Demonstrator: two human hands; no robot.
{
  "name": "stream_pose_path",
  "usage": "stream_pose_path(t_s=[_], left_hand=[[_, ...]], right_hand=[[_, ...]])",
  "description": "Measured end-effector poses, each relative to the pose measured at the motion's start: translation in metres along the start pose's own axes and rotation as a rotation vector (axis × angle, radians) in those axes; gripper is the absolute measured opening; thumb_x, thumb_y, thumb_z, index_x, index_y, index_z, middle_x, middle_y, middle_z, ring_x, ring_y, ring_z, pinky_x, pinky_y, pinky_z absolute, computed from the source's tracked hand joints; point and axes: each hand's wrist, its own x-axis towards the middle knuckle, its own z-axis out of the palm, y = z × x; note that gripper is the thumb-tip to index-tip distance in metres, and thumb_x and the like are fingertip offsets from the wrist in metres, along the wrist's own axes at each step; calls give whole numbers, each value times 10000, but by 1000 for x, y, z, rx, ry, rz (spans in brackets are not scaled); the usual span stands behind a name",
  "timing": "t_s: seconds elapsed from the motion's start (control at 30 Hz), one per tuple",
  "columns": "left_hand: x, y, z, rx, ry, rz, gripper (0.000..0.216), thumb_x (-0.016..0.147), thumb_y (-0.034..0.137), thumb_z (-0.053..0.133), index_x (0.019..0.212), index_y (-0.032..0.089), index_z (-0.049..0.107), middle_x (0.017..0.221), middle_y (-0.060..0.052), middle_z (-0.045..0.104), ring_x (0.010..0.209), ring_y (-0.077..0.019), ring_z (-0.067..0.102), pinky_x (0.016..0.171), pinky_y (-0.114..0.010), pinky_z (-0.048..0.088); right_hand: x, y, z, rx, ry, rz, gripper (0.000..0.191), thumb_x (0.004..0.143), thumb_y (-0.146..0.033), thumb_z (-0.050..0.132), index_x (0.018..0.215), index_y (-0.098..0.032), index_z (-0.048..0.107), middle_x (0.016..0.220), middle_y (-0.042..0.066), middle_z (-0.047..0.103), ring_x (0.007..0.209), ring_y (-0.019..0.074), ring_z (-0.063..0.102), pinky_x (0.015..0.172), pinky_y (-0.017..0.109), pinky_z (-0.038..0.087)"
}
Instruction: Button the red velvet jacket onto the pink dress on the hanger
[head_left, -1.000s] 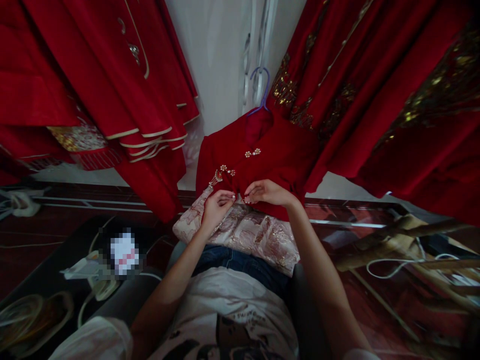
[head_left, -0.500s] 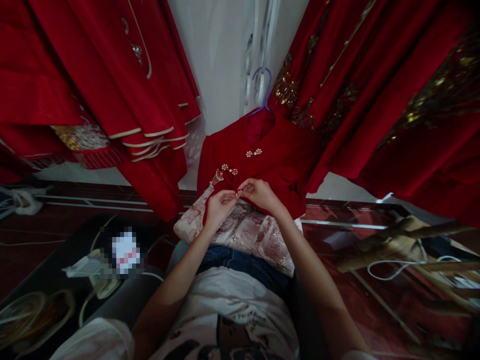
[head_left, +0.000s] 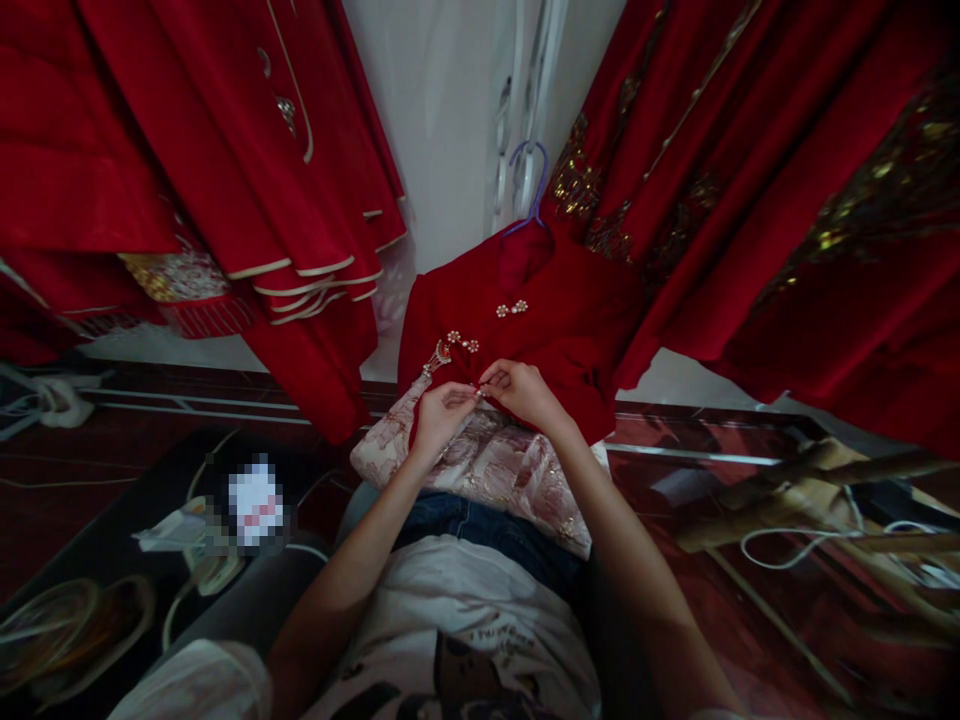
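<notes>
A red garment [head_left: 450, 290] hangs on a purple hanger [head_left: 538, 185], its lower part spread over the cream-and-pink brocade [head_left: 495, 455] on my lap. Pearl flower fasteners [head_left: 512, 309] dot its front, and a dangling pearl ornament [head_left: 439, 355] sits lower left. Near the garment's lower edge, my left hand [head_left: 444, 412] and my right hand [head_left: 517, 388] meet fingertip to fingertip, both closed in a pinch. Between them shows a small pearl fastener [head_left: 479, 393], mostly covered by the fingers.
Red garments with pale piping [head_left: 315, 240] hang at left, and gold-sequined red ones [head_left: 750, 200] at right. Left of my lap, a dark surface [head_left: 180, 480] bears cables and a pixelated item. Wooden pieces [head_left: 817, 470] and a white cord [head_left: 780, 555] are at right.
The whole view has shifted slightly, so things sit a little right and lower. Both hands keep their pinch at the same spot on the garment, with only slight finger movement.
</notes>
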Motion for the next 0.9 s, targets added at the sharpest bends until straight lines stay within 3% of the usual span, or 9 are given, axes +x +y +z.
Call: stream_pose_path(t_s=[0.2, 0.43, 0.67, 0.9], left_hand=[[4, -13, 3, 44, -31, 15, 183, 658, 149, 720, 821, 138, 638, 808, -27, 680, 704, -106, 631, 719, -251, 517], [0, -2, -4, 123, 89, 83, 450, 661, 218, 777, 1048, 174, 553, 909, -16, 599, 741, -101, 587, 653, -223, 489], [-4, 2, -14, 339, -42, 227, 154, 774, 274, 705, 877, 187, 631, 909, -31, 642, 784, -126, 595, 712, -254, 487], [-10, 1, -3, 492, -18, 329, 117, 823, 253, 658, 918, 192, 631, 908, -35, 647, 805, -138, 598, 759, -282, 493]], right_hand=[[-1, 8, 1, -106, -76, 66, 78, 772, -157, 670, 846, -175, 683, 776, 37, 711, 708, 131, 657, 660, 216, 487], [-4, -2, -23, -1, -39, 48, 111, 788, -238, 666, 881, -177, 666, 775, 30, 708, 674, 129, 655, 626, 227, 503], [-10, -14, -58, 116, 143, 24, 171, 826, -340, 613, 879, -182, 652, 804, 32, 696, 671, 135, 672, 637, 257, 553], [-11, -14, -54, 128, 91, 20, 167, 831, -335, 607, 880, -181, 648, 796, 31, 694, 661, 139, 678, 627, 259, 553]])
